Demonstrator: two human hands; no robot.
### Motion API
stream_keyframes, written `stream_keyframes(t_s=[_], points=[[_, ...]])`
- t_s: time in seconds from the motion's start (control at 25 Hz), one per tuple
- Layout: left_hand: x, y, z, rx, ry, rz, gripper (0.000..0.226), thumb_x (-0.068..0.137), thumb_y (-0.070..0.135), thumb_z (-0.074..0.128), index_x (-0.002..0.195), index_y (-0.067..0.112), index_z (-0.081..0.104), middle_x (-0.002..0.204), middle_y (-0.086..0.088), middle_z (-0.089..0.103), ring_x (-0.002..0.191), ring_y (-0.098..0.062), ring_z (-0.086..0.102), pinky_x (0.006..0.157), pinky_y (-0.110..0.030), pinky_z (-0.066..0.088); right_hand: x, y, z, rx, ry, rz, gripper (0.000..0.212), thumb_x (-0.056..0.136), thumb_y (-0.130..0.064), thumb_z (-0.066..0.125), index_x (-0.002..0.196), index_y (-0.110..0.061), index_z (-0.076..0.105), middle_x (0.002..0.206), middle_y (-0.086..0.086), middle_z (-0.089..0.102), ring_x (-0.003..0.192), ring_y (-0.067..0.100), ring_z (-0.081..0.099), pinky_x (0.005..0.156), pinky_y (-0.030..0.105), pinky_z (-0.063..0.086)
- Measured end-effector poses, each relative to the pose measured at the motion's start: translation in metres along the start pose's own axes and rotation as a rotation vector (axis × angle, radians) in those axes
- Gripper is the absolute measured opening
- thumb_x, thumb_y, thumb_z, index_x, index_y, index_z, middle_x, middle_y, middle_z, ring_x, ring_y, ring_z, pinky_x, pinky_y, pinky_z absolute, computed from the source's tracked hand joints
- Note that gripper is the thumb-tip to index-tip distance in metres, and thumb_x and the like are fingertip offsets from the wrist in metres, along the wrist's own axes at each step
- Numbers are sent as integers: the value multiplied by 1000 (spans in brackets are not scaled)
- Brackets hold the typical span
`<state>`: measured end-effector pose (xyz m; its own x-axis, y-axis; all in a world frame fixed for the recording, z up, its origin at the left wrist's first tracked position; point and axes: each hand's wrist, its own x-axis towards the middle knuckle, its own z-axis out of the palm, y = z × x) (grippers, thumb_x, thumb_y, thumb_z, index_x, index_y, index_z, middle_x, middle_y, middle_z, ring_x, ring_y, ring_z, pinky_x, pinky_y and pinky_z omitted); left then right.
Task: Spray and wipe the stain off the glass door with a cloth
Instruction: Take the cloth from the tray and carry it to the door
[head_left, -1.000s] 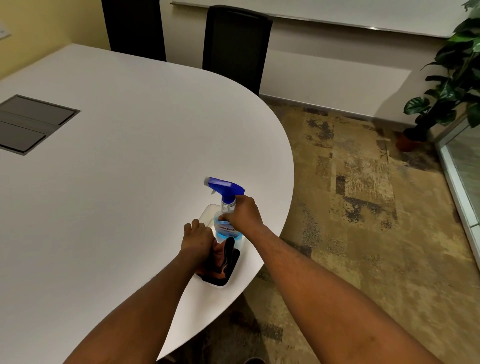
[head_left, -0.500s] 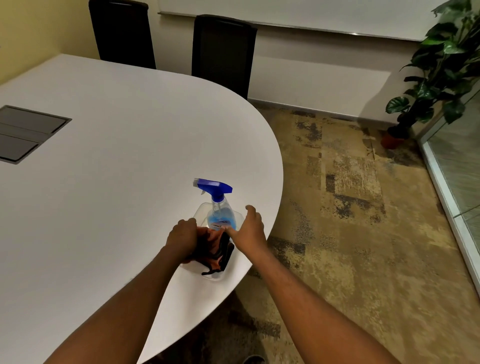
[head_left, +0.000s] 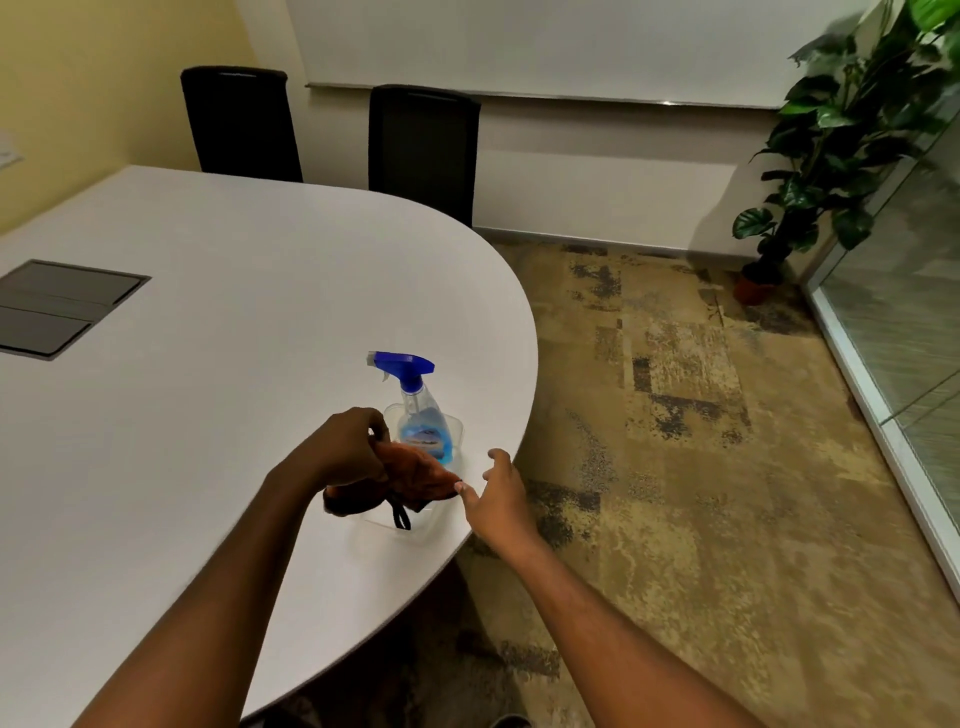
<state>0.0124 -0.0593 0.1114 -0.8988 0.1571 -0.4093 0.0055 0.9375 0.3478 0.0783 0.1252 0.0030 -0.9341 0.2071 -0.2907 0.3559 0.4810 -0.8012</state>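
A clear spray bottle (head_left: 422, 415) with a blue trigger head and blue liquid stands upright in a clear plastic tray (head_left: 415, 525) near the white table's right edge. My left hand (head_left: 345, 448) grips an orange-brown cloth (head_left: 415, 475) with a black loop, lifted just above the tray. My right hand (head_left: 500, 493) hovers to the right of the cloth with fingers spread, fingertips close to the cloth's corner, holding nothing. The glass door (head_left: 904, 322) runs along the far right of the room.
The white oval table (head_left: 208, 364) has a dark cable hatch (head_left: 57, 306) at the left. Two black chairs (head_left: 423, 150) stand behind it. A potted plant (head_left: 826, 130) sits by the glass. Patterned carpet (head_left: 675, 467) covers the floor between the table and the door.
My right hand let go of the spray bottle and drew back to the right, open. My left hand raised the cloth out of the tray. The view tilted upward.
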Motion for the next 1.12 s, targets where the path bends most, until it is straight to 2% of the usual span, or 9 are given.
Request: stream_keyframes(t_s=[0.2,0.28,0.36,0.56,0.68,0.8,0.88,1.0,1.12], points=[[-69,60,7,-39,-68,229,33,68,9,77,91,26,60,100,2,62,86,-16,63,66,-26,55,-55,18,-57,22,-225,-182,88,67,-43,80,142,-29,36,138,-2,43,127,17,43,101,36,46],[-98,92,18,-104,-122,325,35,67,6,75,92,27,62,97,-1,64,85,-20,67,73,-37,61,-83,36,-89,18,-309,-236,70,67,-42,81,128,-28,51,121,-10,54,116,15,52,90,28,50],[-122,121,33,-160,-171,388,40,67,0,73,96,25,63,95,-1,66,82,-21,69,73,-37,61,-112,56,-121,28,-324,-235,44,70,-37,82,106,-25,61,101,-12,62,101,14,60,78,23,50],[-188,222,101,-315,-272,540,59,57,-9,78,108,15,59,99,-15,70,78,-22,64,72,-35,55,-215,139,-215,146,-246,-159,32,77,-28,80,88,-20,52,85,-2,56,78,13,53,72,33,42],[-214,290,149,-311,-320,607,57,65,-17,75,114,7,59,94,-16,72,78,-23,61,76,-38,52,-275,191,-266,222,-161,-128,34,78,-33,80,93,-20,51,87,-4,58,79,10,56,72,30,45],[-247,380,208,-270,-429,721,52,69,-17,73,111,10,60,83,-3,72,72,-17,62,68,-27,52,-341,250,-326,365,17,-88,38,82,-26,77,112,-19,54,103,0,67,96,12,64,85,34,53],[-272,438,249,-256,-463,792,50,69,-15,75,110,10,61,88,-9,71,78,-18,62,72,-29,52,-381,289,-360,407,177,-43,36,84,-22,75,114,-16,56,108,6,68,97,14,65,86,36,53],[-307,512,311,-286,-434,878,51,69,-6,81,113,6,60,102,-12,62,94,-20,58,85,-33,51,-434,337,-399,450,418,51,24,84,-24,74,99,-25,56,91,-6,65,78,-1,60,72,26,50],[-344,583,381,-346,-435,902,49,75,9,81,118,3,58,108,-9,59,97,-21,56,88,-34,49,-487,385,-436,596,717,173,33,82,-18,74,109,-17,56,107,4,68,97,16,66,87,40,54]])
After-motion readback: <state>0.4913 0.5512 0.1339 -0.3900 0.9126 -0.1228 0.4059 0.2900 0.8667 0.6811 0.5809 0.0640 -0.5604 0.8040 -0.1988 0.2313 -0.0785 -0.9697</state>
